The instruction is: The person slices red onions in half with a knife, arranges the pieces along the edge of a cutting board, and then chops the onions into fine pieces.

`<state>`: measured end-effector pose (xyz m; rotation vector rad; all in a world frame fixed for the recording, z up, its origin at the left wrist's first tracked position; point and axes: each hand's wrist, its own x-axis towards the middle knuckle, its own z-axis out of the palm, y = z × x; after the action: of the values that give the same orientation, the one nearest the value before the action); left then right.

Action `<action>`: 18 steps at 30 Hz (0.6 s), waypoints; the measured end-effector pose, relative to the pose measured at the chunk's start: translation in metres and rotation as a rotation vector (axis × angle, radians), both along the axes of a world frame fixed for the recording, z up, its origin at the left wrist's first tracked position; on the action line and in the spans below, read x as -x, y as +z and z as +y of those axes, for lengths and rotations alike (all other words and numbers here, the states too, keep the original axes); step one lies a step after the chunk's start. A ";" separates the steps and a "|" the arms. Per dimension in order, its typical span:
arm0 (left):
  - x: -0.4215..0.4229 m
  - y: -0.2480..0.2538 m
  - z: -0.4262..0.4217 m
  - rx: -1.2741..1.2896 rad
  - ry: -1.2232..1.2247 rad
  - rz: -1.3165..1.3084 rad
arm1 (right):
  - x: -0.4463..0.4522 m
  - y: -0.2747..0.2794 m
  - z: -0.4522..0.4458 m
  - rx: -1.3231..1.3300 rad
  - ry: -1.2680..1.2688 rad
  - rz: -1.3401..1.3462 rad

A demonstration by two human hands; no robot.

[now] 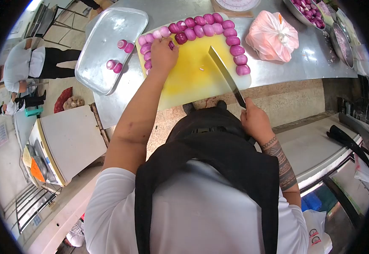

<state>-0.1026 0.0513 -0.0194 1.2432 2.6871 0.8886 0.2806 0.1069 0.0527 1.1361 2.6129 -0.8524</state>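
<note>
My right hand (255, 120) grips the handle of a long-bladed kitchen knife (227, 76), its blade slanting up and left over the yellow and white cutting board (201, 91). At the board's upper left, my left hand (164, 56) is closed, with a small purple piece of red onion (171, 45) at its fingertips. Peeled red onions (208, 30) line the left, far and right edges of the board, doubled up along the far edge. Part of the left row is hidden behind my left hand. A tiny onion scrap (201, 69) lies mid-board.
Left of the board is a metal tray (104, 27) holding several onion pieces (122, 44). A tied plastic bag (272, 36) stands to the right, with a bowl of onions (307, 12) beyond it. Other people (36, 63) stand at far left.
</note>
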 end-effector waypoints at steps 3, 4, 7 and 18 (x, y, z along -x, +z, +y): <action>0.002 -0.011 0.004 -0.039 0.020 0.046 | 0.003 0.003 0.000 0.002 -0.001 -0.017; 0.003 -0.016 0.003 -0.049 0.022 0.061 | 0.004 0.004 0.000 0.004 -0.002 -0.020; 0.006 -0.021 0.001 -0.086 0.009 0.068 | 0.005 0.001 -0.001 -0.008 -0.014 -0.009; 0.016 -0.001 0.011 -0.039 -0.089 -0.009 | 0.007 0.003 -0.001 -0.007 -0.017 -0.007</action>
<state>-0.1188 0.0621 -0.0208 1.3509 2.5968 0.9366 0.2734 0.1064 0.0556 1.1621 2.6057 -0.8419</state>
